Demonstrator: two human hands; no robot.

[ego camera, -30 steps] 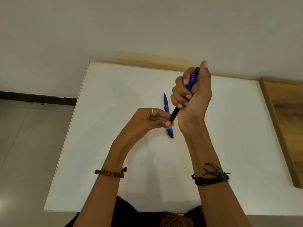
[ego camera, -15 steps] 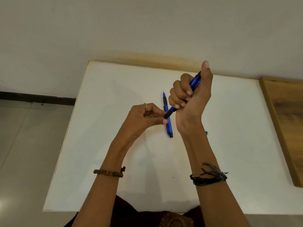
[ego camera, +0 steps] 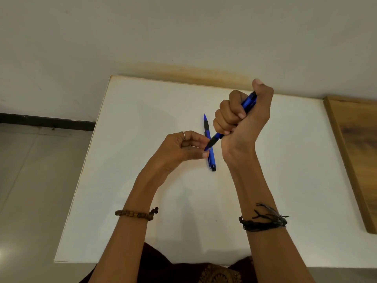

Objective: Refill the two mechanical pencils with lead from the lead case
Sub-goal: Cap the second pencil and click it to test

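Observation:
My right hand (ego camera: pixel 242 119) is a fist around a blue mechanical pencil (ego camera: pixel 248 101), held slanted above the white table (ego camera: pixel 142 201), thumb over its top end. Its black grip and tip (ego camera: pixel 212 142) point down-left into my left hand (ego camera: pixel 181 149). My left thumb and forefinger are pinched at that tip, with a thin pale line like a lead between them. A second blue pencil (ego camera: pixel 211 160) lies flat on the table just behind both hands, tip pointing away from me. The lead case is not visible.
A wooden board (ego camera: pixel 355 160) lies along the table's right side. The table's far edge meets the wall, and its left edge drops to a tiled floor (ego camera: pixel 30 180). A tiny dark speck (ego camera: pixel 216 221) sits between my forearms.
The held pencil has tilted flatter, its tip swinging left. My left hand has shifted slightly up and left with it. A green bit seen by my right wrist half a second ago is hidden.

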